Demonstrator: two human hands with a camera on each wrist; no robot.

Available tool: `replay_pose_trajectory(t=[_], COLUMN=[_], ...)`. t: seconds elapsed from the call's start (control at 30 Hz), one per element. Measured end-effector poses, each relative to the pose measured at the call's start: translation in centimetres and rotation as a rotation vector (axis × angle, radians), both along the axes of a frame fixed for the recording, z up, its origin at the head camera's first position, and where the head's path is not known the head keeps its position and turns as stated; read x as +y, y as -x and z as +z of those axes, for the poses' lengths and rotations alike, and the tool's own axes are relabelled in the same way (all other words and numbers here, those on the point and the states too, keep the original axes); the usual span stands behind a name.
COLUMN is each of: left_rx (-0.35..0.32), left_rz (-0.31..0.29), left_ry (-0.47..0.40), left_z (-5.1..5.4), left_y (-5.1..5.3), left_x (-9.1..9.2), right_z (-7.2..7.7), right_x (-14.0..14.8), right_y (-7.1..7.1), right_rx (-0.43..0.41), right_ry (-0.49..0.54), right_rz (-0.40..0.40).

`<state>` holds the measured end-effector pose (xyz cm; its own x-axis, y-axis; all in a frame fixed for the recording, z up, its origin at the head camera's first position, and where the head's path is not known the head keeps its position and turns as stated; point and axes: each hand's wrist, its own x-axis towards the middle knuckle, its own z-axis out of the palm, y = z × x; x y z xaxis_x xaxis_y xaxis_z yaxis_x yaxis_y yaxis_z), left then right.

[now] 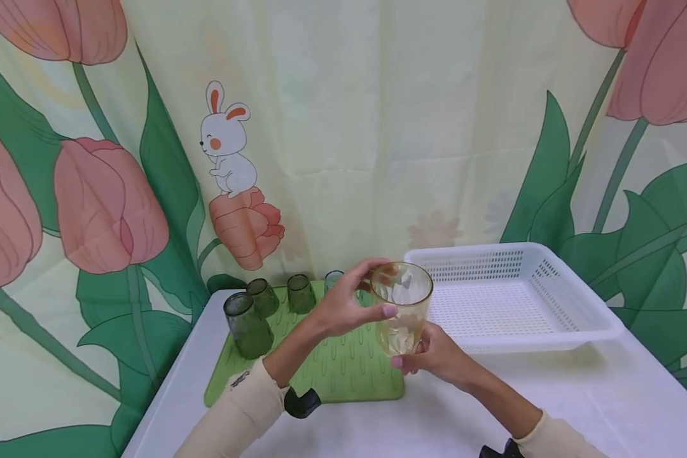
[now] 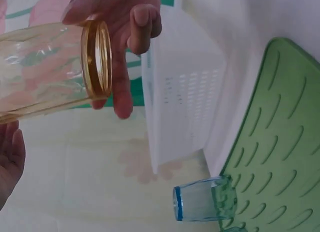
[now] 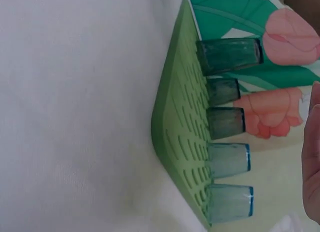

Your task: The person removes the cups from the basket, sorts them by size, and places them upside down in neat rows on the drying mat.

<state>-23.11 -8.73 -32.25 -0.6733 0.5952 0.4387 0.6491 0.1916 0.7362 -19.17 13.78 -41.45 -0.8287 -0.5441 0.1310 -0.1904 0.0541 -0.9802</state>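
An amber drinking glass [image 1: 403, 324] with a faceted body is held upright above the table, in front of the white basket. My left hand [image 1: 346, 302] grips it near the rim, thumb in front. Lower down, my right hand [image 1: 437, 357] holds the glass around its base. The left wrist view shows the thick base of the amber glass [image 2: 97, 60] beside the right hand [image 2: 132, 37], while part of the left hand [image 2: 9, 159] shows at the edge. In the right wrist view the amber glass is out of sight.
A green drying mat [image 1: 349, 375] lies on the white table [image 1: 464, 413]. Along its left and far edges stand a tall dark green glass [image 1: 249, 327], smaller dark glasses [image 1: 301, 296] and blue glasses [image 3: 231, 159]. The white perforated basket [image 1: 595, 331] sits at the back right, before a printed curtain.
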Motion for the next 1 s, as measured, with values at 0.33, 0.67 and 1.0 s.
replay_pose_trajectory(t=[0.33,0.67,1.0], left_rx=[-0.06,-0.105,-0.136], left_rz=[-0.062,-0.027,0.006], left_ry=[0.005,0.133,0.175], left_z=[-0.8,-2.3,-3.8], left_y=[0.1,-0.2,0.0], left_x=[-2.8,-4.5,-5.2], right_z=[0.3,0.8,1.3], right_x=[1.9,3.7,3.5], right_y=[0.1,0.3,0.5], right_rx=[-0.009,0.038,0.035], right_ry=[0.014,-0.005,-0.013], right_rz=[-0.032,-0.135,-0.164])
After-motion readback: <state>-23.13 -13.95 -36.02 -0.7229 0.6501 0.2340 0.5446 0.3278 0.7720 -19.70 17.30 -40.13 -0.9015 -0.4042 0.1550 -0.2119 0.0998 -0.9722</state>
